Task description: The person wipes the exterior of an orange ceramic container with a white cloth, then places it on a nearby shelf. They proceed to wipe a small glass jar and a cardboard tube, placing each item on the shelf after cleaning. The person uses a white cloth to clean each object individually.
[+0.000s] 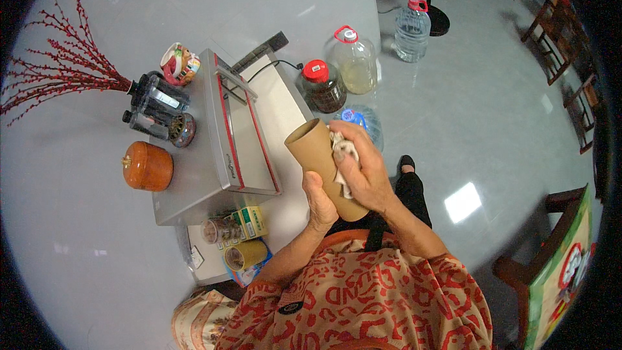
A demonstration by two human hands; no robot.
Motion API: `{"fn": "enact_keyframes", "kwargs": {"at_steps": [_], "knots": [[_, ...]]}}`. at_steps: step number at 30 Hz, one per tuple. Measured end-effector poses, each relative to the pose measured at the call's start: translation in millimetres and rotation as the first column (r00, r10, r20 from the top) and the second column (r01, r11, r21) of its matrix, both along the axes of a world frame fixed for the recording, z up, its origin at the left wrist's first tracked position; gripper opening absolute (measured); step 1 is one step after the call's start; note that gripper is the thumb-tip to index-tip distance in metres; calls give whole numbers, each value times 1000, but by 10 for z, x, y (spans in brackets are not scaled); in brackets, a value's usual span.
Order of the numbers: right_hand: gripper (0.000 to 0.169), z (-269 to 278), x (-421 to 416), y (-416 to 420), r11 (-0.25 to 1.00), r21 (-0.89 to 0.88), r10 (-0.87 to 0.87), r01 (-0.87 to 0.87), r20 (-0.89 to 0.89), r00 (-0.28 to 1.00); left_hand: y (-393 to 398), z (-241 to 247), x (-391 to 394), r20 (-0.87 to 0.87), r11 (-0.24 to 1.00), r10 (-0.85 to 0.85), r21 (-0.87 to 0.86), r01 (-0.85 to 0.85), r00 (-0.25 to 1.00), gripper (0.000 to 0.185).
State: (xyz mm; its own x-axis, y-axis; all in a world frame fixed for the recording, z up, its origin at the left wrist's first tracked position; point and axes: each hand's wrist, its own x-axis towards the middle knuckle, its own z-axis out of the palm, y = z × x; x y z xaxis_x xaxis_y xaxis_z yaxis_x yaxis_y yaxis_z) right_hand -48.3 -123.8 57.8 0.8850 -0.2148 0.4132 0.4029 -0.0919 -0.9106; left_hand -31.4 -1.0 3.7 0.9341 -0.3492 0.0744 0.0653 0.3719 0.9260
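Observation:
A brown cardboard tube (318, 155) is held at a tilt in front of my body, its open upper end facing up and to the left. My left hand (319, 201) grips the lower part of the tube, with the thumb laid along its side. In my right hand (364, 165) is a crumpled whitish cloth (344, 148), pressed against the tube's right side. The fingers of that hand cover part of the cloth. Beyond the tube stands a grey disinfection cabinet or similar appliance (194, 175) on a white table (286, 175).
On the appliance stand an orange lidded pot (148, 166), dark bottles (150, 124) and a ceramic figure mug (180, 64). A clear jar (221, 230) and another tube-shaped canister (248, 254) are nearer. Large jugs (358, 70) and a red-lidded jar (323, 88) stand beyond the table. A wooden chair (522, 272) is at right.

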Motion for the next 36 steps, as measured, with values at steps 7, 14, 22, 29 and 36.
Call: {"fn": "enact_keyframes", "kwargs": {"at_steps": [7,14,22,29,36], "knots": [[36,32,-37,120,751,-544,1,374,568,823,61,24,25,195,988,29,146,-58,980,66],[43,152,2,98,870,-396,-114,295,420,900,-14,221,-38,261,961,135,200,-191,956,68],[35,19,157,-101,912,383,203,-144,-117,972,39,62,-108,51,995,17,101,-22,999,77],[39,-40,76,57,883,-308,-272,353,275,922,-30,151,12,-89,997,-71,2,72,993,68],[43,14,-145,188,703,-595,-69,389,487,871,117,71,192,-238,990,11,-137,-45,971,57]]}}
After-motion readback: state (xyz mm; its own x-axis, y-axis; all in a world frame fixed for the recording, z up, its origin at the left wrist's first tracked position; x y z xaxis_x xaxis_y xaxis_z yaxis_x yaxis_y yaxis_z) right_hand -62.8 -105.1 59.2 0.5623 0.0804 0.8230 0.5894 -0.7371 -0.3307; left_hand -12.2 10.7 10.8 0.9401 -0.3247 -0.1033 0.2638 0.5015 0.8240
